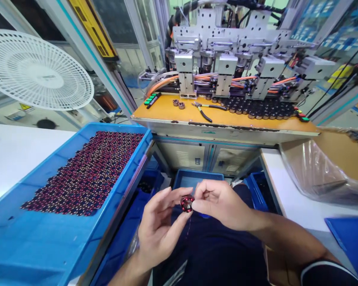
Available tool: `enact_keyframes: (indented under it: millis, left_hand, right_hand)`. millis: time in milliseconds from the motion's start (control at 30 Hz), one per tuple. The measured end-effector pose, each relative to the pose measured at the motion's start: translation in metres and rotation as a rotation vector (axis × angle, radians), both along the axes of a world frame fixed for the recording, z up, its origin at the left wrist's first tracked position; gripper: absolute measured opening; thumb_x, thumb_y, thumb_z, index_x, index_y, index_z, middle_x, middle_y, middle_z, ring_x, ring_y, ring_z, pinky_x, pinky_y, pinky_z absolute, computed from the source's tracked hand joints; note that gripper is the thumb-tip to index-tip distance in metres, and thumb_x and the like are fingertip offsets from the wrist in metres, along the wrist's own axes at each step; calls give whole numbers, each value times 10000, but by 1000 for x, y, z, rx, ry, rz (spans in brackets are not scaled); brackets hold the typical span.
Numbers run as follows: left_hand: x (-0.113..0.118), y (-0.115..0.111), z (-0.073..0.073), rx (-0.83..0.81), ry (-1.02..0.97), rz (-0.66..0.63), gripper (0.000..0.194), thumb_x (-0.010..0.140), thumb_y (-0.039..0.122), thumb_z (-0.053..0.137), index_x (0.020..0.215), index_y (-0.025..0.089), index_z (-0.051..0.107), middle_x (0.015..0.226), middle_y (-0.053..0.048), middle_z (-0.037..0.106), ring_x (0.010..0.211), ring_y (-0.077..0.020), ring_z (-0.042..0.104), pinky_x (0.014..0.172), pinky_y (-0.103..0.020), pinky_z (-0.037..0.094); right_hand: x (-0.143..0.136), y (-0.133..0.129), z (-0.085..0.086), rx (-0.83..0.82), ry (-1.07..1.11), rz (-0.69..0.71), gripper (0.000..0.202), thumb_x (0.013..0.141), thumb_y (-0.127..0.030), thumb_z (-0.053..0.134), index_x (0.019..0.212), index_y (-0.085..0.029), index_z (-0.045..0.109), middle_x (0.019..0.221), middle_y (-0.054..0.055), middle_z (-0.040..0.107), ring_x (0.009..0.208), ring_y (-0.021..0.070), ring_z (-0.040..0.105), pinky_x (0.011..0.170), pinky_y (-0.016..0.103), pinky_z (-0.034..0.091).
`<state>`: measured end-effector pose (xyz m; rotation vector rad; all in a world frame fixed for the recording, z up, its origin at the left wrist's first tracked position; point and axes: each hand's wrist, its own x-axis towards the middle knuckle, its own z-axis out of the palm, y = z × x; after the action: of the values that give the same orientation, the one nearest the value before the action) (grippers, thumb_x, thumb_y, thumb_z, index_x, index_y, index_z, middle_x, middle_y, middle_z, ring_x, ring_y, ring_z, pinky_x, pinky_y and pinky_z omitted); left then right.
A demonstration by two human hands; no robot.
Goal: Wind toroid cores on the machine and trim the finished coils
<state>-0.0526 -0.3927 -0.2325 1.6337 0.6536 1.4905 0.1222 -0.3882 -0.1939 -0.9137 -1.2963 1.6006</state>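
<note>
Above my lap I hold a small ring-shaped wound motor stator (187, 203), dark with red copper windings. My left hand (164, 222) grips it between thumb and fingertips from the left and below. The thumb and curled fingers of my right hand (219, 202) pinch at its right edge; whether they hold a wire end there is hidden. A thin reddish wire (189, 227) dangles below the ring. To the left, a blue tray (74, 234) carries many similar stators (89, 174) packed in rows.
Cutting pliers (207, 107) and two loose stators (179, 104) lie on the orange bench (167, 113) under a winding machine (226, 63). Dark stators (265, 108) fill the bench's right side. A white fan (41, 71) stands left; a plastic-lined carton (325, 171) sits right.
</note>
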Motion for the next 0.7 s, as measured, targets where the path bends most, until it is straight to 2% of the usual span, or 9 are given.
enact_keyframes:
  millis: [100, 233, 300, 400, 533, 700]
  left_hand:
    - [2, 3, 1, -19, -63, 38, 786, 707, -82, 714, 1342, 339, 525, 1112, -3, 715, 952, -115, 719, 816, -195, 613]
    - [-1, 6, 1, -170, -141, -20, 714, 753, -36, 702, 1329, 348, 525, 1064, -6, 719, 896, -110, 721, 760, -189, 614]
    - [-3, 6, 1, -193, -141, -57, 701, 768, -25, 697, 1329, 357, 521, 1072, -8, 724, 884, -105, 722, 770, -190, 610]
    - [-2, 3, 0, -164, -100, -111, 696, 779, -23, 691, 1335, 360, 523, 1092, -17, 732, 931, -122, 725, 816, -217, 611]
    - [2, 1, 0, -200, -104, -163, 641, 801, 5, 691, 1321, 350, 549, 1101, -40, 751, 953, -153, 738, 825, -244, 618]
    - [0, 4, -2, -366, -187, -295, 332, 817, 99, 720, 1092, 285, 705, 1074, -74, 766, 854, -185, 762, 746, -266, 634]
  right_hand:
    - [-9, -9, -14, 20, 48, -91, 341, 846, -454, 714, 758, -167, 553, 719, -11, 570, 633, 99, 511, 613, 237, 425]
    - [-9, -23, -32, -8, 131, -205, 328, 907, -443, 657, 759, -172, 549, 675, -9, 567, 626, 114, 521, 644, 263, 420]
    - [-6, -25, -32, -23, 119, -202, 317, 893, -445, 677, 787, -170, 560, 697, -6, 567, 638, 115, 519, 643, 262, 412]
    - [-1, -21, -22, -7, 72, -156, 317, 838, -442, 736, 857, -173, 569, 757, -8, 555, 681, 114, 509, 653, 252, 412]
    - [0, -20, -15, 9, 40, -139, 319, 878, -445, 683, 777, -176, 544, 765, -2, 543, 712, 120, 498, 679, 258, 417]
    - [8, -28, -21, 2, 33, -156, 325, 927, -433, 624, 754, -175, 529, 718, -4, 525, 691, 123, 489, 657, 262, 405]
